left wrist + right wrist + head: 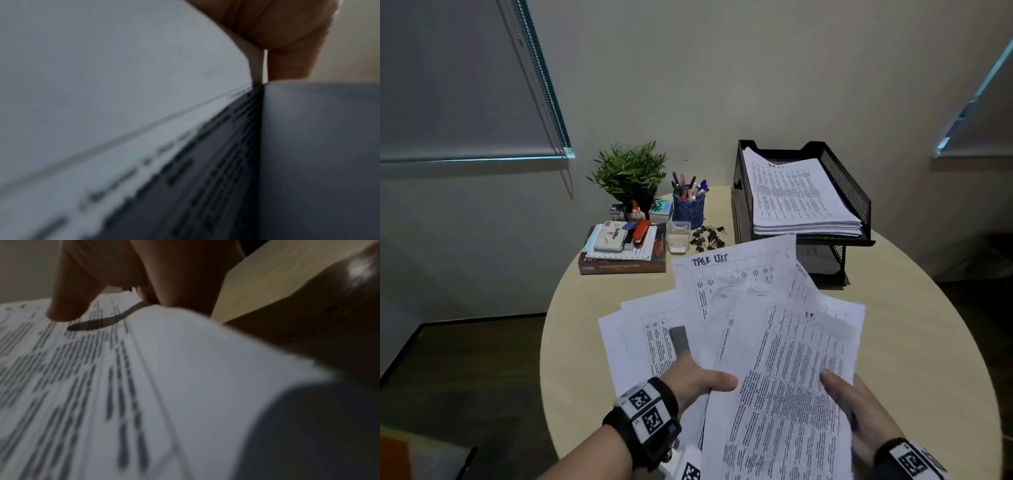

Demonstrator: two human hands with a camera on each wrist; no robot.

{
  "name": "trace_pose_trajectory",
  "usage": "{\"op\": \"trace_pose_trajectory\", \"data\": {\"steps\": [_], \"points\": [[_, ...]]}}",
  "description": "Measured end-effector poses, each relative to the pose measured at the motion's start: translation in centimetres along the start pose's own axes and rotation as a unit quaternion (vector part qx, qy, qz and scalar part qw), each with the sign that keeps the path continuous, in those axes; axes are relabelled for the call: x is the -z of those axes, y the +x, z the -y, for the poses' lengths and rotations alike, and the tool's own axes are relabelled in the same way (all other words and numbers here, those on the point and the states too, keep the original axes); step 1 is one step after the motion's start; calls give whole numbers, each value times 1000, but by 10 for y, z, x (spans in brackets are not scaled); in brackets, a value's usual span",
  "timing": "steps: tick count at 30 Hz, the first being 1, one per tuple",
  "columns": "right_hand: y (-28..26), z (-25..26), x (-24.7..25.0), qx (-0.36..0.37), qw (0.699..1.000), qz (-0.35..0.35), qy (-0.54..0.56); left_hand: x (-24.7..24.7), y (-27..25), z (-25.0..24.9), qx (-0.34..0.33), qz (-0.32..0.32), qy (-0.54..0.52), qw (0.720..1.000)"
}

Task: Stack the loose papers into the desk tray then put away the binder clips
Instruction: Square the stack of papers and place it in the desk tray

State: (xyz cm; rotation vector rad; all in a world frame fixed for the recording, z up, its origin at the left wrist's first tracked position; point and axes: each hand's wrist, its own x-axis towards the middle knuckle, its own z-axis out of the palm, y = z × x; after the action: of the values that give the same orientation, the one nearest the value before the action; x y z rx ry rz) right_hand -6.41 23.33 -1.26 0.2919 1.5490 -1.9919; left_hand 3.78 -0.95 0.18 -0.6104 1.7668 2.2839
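Both hands hold a fanned sheaf of loose papers (763, 329) above a round table (914, 308): the left hand (695, 378) pinches its near edge, thumb on top, and the right hand (859, 407) grips the right side. Behind, a black desk tray (856, 195) carries stacked sheets; binder clips (707, 237) lie beside it.

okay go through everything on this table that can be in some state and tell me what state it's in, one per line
loose papers: fanned out, held in both hands
left hand: grips the papers
right hand: holds the papers' right edge
desk tray: top tier holds a paper stack
binder clips: piled loose on the table
clear box: open, apparently empty
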Motion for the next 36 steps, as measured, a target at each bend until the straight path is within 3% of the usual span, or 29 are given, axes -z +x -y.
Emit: {"op": "trace_pose_trajectory", "data": {"steps": [4, 8, 11, 15, 21, 23, 27, 31, 36], "points": [[-3, 0, 3, -75, 997, 8, 29, 6, 2, -11, -2, 22, 10, 1000], [-8, 7, -6, -43, 999, -19, 6, 12, 1, -23, -24, 28, 4, 999], [-13, 24, -13, -33, 999, 5, 29, 19, 6, -30, -64, -19, -13, 998], [-24, 57, -31, 95, 993, 51, -45, 17, 4, -53, -138, -53, -54, 988], [-20, 107, -54, 283, 957, 51, -34, 22, 12, -108, -232, -118, -28, 965], [-15, 106, -56, 300, 949, 60, -69, 23, 16, -109, -236, -118, -15, 964], [-4, 86, -59, 259, 957, 69, -113, 15, 21, -96, -215, -104, 2, 971], [5, 73, -62, 240, 965, 51, -90, 11, 31, -81, -195, -134, -13, 971], [2, 76, -66, 279, 953, 52, -102, 4, 30, -87, -194, -145, -44, 969]]}}
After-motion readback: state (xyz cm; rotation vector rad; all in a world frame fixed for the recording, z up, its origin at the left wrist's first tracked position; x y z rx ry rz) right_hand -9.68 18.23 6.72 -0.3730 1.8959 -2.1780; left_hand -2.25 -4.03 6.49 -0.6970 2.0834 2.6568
